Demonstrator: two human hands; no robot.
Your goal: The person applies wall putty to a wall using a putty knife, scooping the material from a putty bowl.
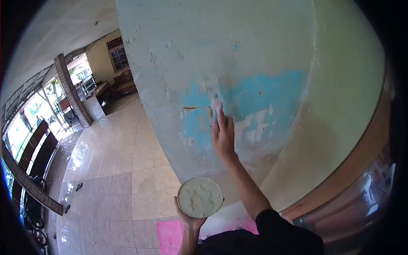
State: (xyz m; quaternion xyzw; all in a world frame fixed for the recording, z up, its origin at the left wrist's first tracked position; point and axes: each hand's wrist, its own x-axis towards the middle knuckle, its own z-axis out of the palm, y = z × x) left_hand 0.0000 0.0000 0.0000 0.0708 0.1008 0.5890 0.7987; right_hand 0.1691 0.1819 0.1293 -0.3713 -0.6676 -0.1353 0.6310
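Note:
My right hand (pixel 224 135) is closed on a putty knife (pixel 216 103), whose blurred blade is against the wall (pixel 191 55). Blue paint (pixel 250 95) shows around it between grey-white smeared areas, with small brown damaged spots nearby. Low in front of me, my left hand (pixel 191 219) is wrapped round the underside of a round container (pixel 200 197) of pale, lumpy putty, held with its open top facing me.
Light tiles (pixel 114 191) cover the floor at left, with sandals (pixel 79 186) on them. A pink sheet (pixel 168 236) lies below the container. Wooden furniture (pixel 124 81) and a pillar (pixel 70 89) stand farther back. Shiny fabric (pixel 361 199) hangs at right.

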